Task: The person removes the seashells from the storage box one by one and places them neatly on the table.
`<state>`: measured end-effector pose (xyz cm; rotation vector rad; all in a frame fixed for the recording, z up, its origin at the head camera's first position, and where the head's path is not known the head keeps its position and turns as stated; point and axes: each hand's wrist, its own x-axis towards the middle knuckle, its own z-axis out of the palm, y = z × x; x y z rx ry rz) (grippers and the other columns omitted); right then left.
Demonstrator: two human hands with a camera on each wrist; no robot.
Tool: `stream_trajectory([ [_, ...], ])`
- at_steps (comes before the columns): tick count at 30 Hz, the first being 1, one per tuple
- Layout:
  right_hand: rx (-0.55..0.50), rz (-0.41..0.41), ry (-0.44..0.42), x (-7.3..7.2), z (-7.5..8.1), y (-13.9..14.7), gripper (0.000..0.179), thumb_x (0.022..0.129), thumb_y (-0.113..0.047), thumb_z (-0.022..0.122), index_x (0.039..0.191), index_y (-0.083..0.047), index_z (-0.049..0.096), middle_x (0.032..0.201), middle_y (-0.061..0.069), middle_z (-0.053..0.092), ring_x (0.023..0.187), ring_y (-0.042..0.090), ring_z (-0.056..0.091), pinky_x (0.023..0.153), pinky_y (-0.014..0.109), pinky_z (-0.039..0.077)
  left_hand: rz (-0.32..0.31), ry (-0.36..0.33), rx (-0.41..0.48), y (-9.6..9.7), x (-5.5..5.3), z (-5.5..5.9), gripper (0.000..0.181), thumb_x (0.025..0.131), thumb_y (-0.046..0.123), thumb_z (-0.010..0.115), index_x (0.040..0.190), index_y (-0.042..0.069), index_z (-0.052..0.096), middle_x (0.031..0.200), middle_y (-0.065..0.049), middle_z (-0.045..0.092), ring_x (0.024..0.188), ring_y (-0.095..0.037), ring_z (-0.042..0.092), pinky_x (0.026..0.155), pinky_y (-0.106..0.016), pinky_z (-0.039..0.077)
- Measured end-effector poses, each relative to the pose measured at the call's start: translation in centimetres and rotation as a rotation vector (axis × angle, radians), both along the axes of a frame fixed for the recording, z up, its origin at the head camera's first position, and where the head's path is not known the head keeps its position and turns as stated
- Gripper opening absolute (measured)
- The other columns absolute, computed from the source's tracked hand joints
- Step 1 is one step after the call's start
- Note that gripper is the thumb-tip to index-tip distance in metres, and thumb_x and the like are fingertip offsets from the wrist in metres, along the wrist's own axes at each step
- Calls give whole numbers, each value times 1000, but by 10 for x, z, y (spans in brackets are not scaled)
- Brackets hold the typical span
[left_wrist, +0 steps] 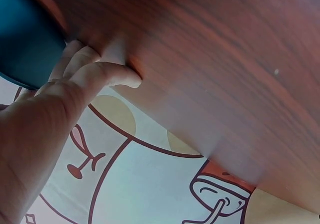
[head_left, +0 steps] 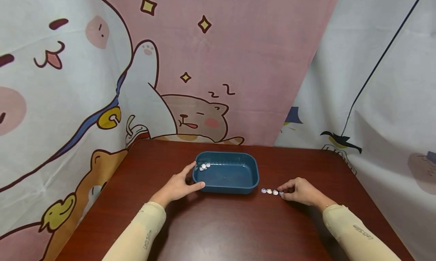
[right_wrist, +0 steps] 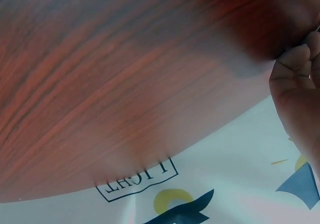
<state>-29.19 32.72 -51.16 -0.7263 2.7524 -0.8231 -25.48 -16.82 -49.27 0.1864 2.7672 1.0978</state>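
Observation:
A dark blue rectangular plastic basin (head_left: 225,190) stands on the table, with several small pale, shiny round pieces (head_left: 203,166) in its back left corner. My left hand (head_left: 178,186) rests against the basin's left end, thumb at the front rim and forefinger along the left side. The left wrist view shows those fingers beside the blue wall (left_wrist: 30,43). Right of the basin, more small round pieces (head_left: 269,191) lie in a short row. My right hand (head_left: 301,192) pinches the rightmost piece (head_left: 281,193) between thumb and forefinger. In the right wrist view that hand's fingers (right_wrist: 295,58) hide it.
The reddish-brown wooden table (head_left: 218,223) has its far edge against a hanging cartoon-print cloth (head_left: 252,64). The cloth also borders the table on the left and right.

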Motion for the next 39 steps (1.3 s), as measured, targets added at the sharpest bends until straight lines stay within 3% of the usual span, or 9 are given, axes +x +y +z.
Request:
stream_trajectory([
  [11,-4,-2,-14,-1,0,-1,21,90,-20,85,111,-16,85,106,-4,83,87,-2,61,74,20,49,2,2,8,1,-1,-1,104,89,67,76,171,28,26,155,-18,60,144,-39,58,117,-67,44],
  [39,6,-3,-32,-4,1,-3,24,92,-20,84,114,-14,84,111,-1,82,93,4,64,76,21,51,0,8,12,1,0,1,104,89,67,76,171,26,26,154,-18,61,143,-39,58,117,-67,45],
])
